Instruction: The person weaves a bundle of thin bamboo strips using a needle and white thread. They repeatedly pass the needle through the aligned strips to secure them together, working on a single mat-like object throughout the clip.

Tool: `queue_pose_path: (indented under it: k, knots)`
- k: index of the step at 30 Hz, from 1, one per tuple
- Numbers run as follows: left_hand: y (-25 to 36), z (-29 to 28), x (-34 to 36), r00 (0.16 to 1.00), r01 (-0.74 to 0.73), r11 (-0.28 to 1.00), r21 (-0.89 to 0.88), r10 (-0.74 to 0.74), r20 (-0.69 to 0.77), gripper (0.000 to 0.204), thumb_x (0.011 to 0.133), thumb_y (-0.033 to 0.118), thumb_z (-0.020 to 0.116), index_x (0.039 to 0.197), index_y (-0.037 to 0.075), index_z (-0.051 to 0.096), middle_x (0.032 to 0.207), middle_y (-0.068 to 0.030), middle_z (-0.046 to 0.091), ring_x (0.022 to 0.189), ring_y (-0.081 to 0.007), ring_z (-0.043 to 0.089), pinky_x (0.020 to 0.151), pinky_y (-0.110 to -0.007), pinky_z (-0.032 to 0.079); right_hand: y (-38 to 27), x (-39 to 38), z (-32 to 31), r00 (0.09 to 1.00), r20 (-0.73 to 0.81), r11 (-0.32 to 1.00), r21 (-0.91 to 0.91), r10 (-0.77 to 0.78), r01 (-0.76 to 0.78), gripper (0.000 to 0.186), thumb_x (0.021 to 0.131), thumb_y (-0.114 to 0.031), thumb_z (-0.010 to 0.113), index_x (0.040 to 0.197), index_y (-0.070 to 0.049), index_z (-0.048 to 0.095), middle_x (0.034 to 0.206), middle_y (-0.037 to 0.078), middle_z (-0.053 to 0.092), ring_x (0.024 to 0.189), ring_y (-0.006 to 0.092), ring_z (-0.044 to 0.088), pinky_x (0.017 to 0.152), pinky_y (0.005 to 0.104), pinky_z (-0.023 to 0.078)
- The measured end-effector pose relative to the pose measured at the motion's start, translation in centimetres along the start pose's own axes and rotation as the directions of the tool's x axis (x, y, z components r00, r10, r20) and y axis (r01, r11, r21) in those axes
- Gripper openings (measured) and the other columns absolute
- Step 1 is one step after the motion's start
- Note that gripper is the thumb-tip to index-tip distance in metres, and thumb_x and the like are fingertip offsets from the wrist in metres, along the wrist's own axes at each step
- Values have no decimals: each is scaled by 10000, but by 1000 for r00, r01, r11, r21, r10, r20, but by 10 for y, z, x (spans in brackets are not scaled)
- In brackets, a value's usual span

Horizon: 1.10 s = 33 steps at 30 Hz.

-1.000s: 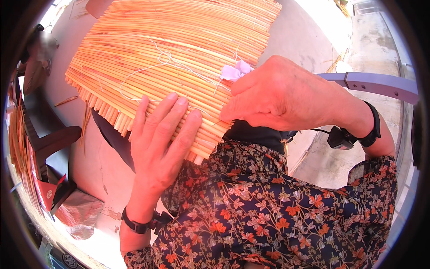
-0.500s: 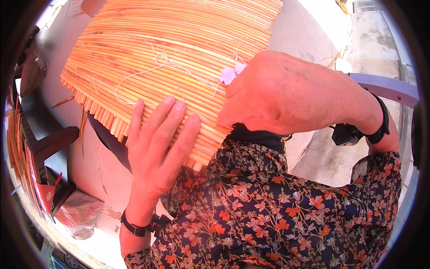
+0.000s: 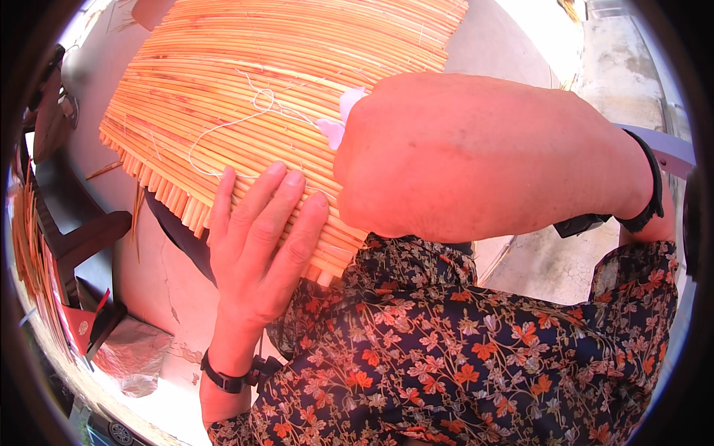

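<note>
A flowered shirt (image 3: 446, 334) is nearest, on the body side of the straw mat (image 3: 290, 48). The left hand (image 3: 260, 241) rests on the mat's near edge, fingers straight and slightly spread. The right hand (image 3: 476, 156) curls over the mat's right side; its fingertips are hidden, so I cannot tell what they grip. Lilac cloth (image 3: 332, 132) shows beside it, and loose white thread (image 3: 223, 124) loops across the mat. The stalks' long axis runs crosswise, their right ends slanting toward the body.

No readable lettering; just a small pale emblem (image 3: 82, 327) on a red item (image 3: 72, 319), lower left
</note>
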<state>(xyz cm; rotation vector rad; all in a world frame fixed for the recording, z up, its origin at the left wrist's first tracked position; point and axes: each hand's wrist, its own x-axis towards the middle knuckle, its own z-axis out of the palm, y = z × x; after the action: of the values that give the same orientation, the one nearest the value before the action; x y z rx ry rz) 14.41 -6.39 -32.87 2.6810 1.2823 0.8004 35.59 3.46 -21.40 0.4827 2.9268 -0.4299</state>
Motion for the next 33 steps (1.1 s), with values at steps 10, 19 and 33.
queue_pose_path:
  k: [10, 19, 33]
  knots:
    - [-8, -33, 15, 996, -52, 998, 24, 54, -67, 358, 809, 98, 694, 1166, 84, 710, 1192, -114, 697, 1130, -310, 681, 1045, -523, 481, 35, 9, -19, 988, -18, 887, 439, -153, 145, 88, 787, -24, 627, 796, 41, 687, 722, 168, 659, 664, 285, 630, 622, 346, 502]
    - [-8, -195, 73, 971, -153, 988, -2, 150, -187, 384, 871, 238, 737, 1115, -52, 679, 1030, -187, 734, 894, -270, 723, 784, -338, 564, 24, 14, -153, 968, -43, 565, 805, -247, 179, 244, 919, 2, 644, 1140, 2, 749, 969, 16, 754, 694, 55, 581, 562, 206, 429]
    - [29, -259, 65, 920, -145, 930, -339, 0, -393, 441, 884, 319, 777, 1089, -51, 654, 1032, -104, 655, 935, -176, 633, 838, -300, 490, -53, -4, -190, 897, -420, 671, 627, -136, 395, 141, 840, 36, 705, 971, 51, 756, 632, 29, 630, 432, 47, 479, 394, 216, 346]
